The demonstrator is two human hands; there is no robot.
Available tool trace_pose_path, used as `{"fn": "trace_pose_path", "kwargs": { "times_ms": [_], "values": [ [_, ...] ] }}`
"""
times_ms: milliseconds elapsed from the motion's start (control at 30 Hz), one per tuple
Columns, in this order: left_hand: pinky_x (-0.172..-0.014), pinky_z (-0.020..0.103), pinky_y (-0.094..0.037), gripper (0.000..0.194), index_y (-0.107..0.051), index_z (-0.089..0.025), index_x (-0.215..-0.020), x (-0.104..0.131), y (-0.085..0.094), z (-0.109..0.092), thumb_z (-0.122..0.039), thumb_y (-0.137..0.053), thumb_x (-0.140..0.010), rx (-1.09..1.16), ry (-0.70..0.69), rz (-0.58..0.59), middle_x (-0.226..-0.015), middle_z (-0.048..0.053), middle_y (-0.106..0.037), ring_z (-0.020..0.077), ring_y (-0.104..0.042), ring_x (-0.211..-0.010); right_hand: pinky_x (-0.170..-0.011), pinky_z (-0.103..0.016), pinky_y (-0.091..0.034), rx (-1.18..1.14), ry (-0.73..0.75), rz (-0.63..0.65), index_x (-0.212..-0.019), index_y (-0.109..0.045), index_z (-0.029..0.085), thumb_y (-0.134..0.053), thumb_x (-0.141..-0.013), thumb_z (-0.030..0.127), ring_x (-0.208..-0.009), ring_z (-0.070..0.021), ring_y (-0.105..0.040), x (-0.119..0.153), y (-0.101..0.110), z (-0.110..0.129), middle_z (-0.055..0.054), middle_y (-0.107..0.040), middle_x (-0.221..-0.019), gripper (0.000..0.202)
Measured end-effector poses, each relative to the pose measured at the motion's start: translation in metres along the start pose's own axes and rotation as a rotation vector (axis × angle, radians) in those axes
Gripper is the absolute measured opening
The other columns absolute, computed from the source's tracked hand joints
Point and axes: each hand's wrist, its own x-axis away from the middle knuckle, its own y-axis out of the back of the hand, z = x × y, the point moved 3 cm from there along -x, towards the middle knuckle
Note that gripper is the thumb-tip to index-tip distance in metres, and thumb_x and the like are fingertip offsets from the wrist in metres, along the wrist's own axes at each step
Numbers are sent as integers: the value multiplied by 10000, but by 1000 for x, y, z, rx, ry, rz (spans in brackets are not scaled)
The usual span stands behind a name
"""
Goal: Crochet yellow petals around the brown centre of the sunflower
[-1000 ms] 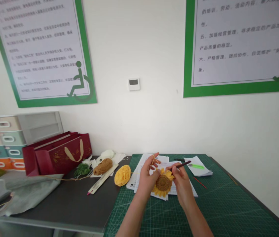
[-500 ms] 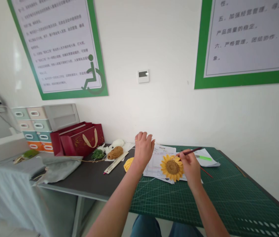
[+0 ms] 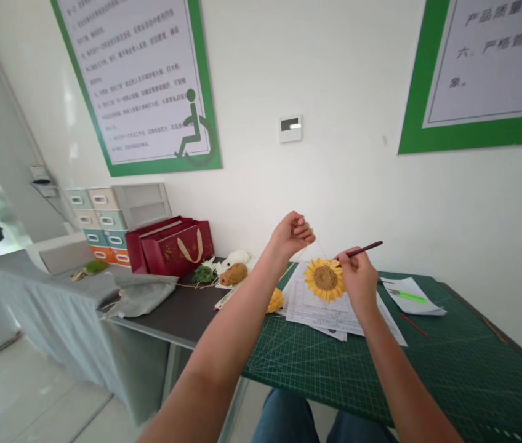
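In my right hand I grip a dark crochet hook together with the edge of a crocheted sunflower, yellow-petalled with a brown centre. The flower hangs above printed papers. My left hand is raised to the left of the flower, its fingers closed on a thin yellow yarn strand that runs across to the flower. Partly behind my left forearm lies a yellow yarn ball.
A green cutting mat covers the table's right side, with a bright green pen on paper and a red stick. Farther left are brown yarn, green yarn, dark red gift bags, grey cloth and a drawer unit.
My left hand has risen and moved right, its fingers now curled in with the yarn drawn up. The right hand still holds hook and flower, slightly higher. The view has shifted left.
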Motion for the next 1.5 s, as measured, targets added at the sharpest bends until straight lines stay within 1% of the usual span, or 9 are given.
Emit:
{"fn": "trace_pose_path", "kwargs": {
  "times_ms": [300, 500, 567, 667, 833, 1067, 1200, 1333, 1500],
  "values": [
    [-927, 504, -591, 372, -632, -194, -1319, -3, -13, -7, -350, -664, -983, 315, -28, -90, -1348, 119, -651, 280, -675, -1122, -917, -460, -603, -139, 122, -130, -1306, -621, 185, -654, -984, 381, -1096, -240, -688, -38, -2, 22, -100, -659, -1309, 379],
    [-899, 478, -600, 341, -651, -191, -1281, -10, -13, -30, -366, -653, -989, 671, -39, -93, -1298, 110, -677, 262, -690, -1070, -760, -341, -565, -279, 287, -96, -893, -649, 207, -682, -932, 483, -798, -195, -698, -56, -5, 54, -27, -728, -855, 280],
    [-900, 472, -592, 292, -684, -178, -1200, -8, -10, -44, -379, -644, -993, 786, -78, -58, -1212, 95, -710, 253, -696, -1043, -747, -328, -553, -343, 319, -96, -884, -637, 223, -693, -913, 503, -800, -197, -698, -59, -6, 64, -30, -735, -862, 287],
    [-878, 374, -564, 302, -735, -214, -1200, -3, -11, -58, -219, -726, -898, 927, -99, -8, -1024, 60, -737, 230, -681, -1003, -754, -324, -552, -456, 331, -100, -898, -639, 229, -699, -911, 493, -826, -196, -698, -65, -6, 73, -36, -733, -882, 271],
    [-851, 335, -540, 388, -741, -236, -1192, -1, -20, -58, -163, -781, -813, 1112, -28, -64, -911, 35, -731, 212, -681, -930, -757, -343, -572, -633, 274, -93, -909, -636, 238, -730, -891, 490, -822, -191, -704, -72, -6, 68, -30, -725, -916, 269],
    [-720, 226, -476, 67, -810, -180, -736, -2, -30, -54, -198, -874, -730, 1278, 159, 15, -757, 13, -707, 124, -612, -751, -740, -344, -583, -848, 146, -101, -932, -612, 278, -691, -925, 482, -788, -174, -722, -74, -9, 59, 6, -722, -918, 219],
    [-761, 248, -486, 255, -832, -194, -976, 1, -32, -57, -211, -887, -728, 1348, 246, 46, -785, 8, -698, 127, -621, -766, -750, -388, -593, -914, 130, 36, -886, -603, 285, -708, -888, 543, -726, -189, -714, -69, -12, 69, 10, -706, -842, 278],
    [-851, 301, -513, 542, -765, -252, -1214, 9, -20, -68, -169, -909, -699, 1325, 190, 17, -950, 24, -710, 197, -656, -954, -779, -393, -593, -941, 163, 129, -879, -644, 294, -712, -904, 486, -734, -180, -704, -63, -12, 79, 9, -718, -863, 205],
    [-797, 320, -552, 585, -724, -316, -1247, 21, -6, -84, -141, -888, -713, 1290, 127, -25, -1095, 58, -750, 238, -696, -974, -784, -363, -584, -989, 178, 198, -884, -668, 293, -685, -934, 445, -785, -171, -695, -57, -16, 80, 3, -690, -911, 161]
  ]
}}
